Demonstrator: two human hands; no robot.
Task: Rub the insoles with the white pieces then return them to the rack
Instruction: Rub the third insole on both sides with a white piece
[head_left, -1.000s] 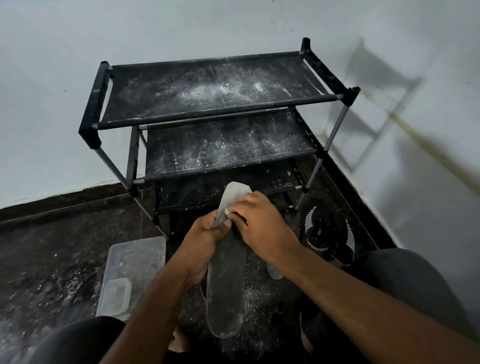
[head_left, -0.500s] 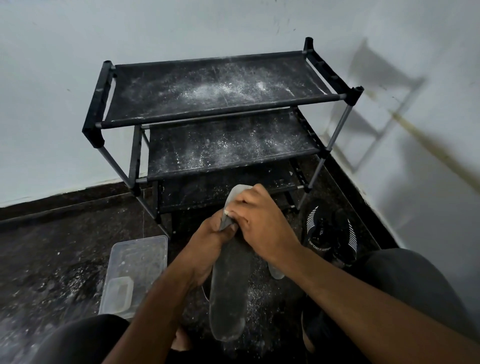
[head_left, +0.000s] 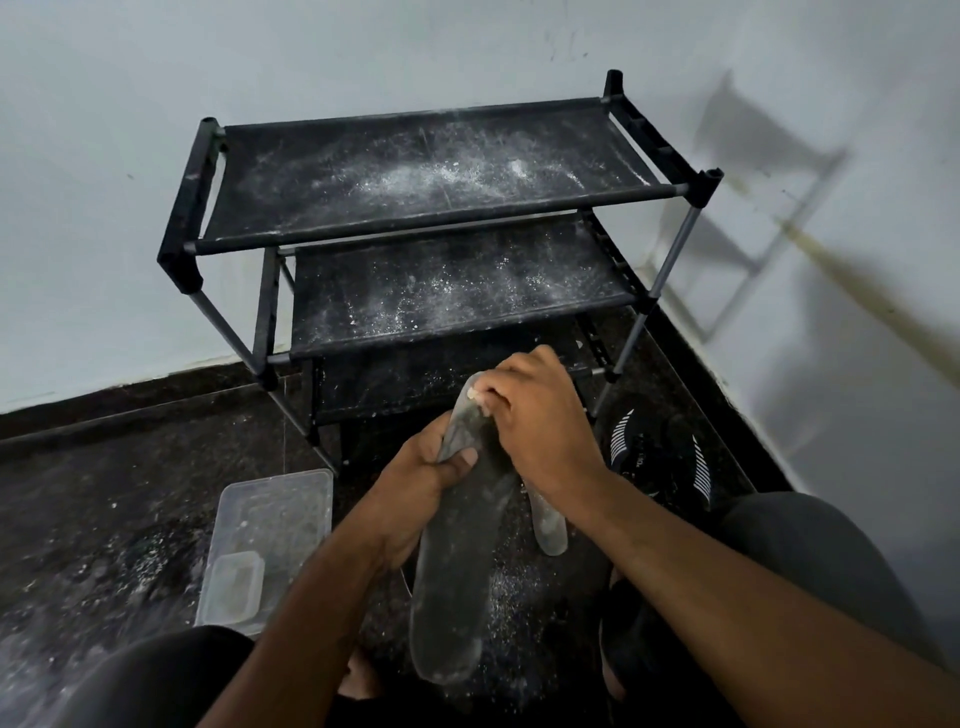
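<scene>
In front of the low black rack (head_left: 415, 171), down over the dusty dark floor (head_left: 104, 493), the right hand (head_left: 535, 426) has worked its way up to the very tip of the insole (head_left: 457, 571), its grip pinched on a small white piece (head_left: 475, 397) pressed against the pale end. A second ago that hand sat a little lower on the insole; now it is at the top edge, so this stroke looks about spent and I would guess the rubbing has covered the upper part of this one. The left hand (head_left: 415, 493) is clenched around the insole just below, thumb across its face, and has kept much the same hold throughout, though the insole now leans a bit more to the right. A second insole (head_left: 548, 525) lies on the floor just behind the right wrist, partly hidden. The rack's shelves carry only white powder, so nothing has gone back yet. A clear plastic tub (head_left: 270, 525) sits on the floor to the left and a black shoe (head_left: 660, 457) to the right, both where they were.
</scene>
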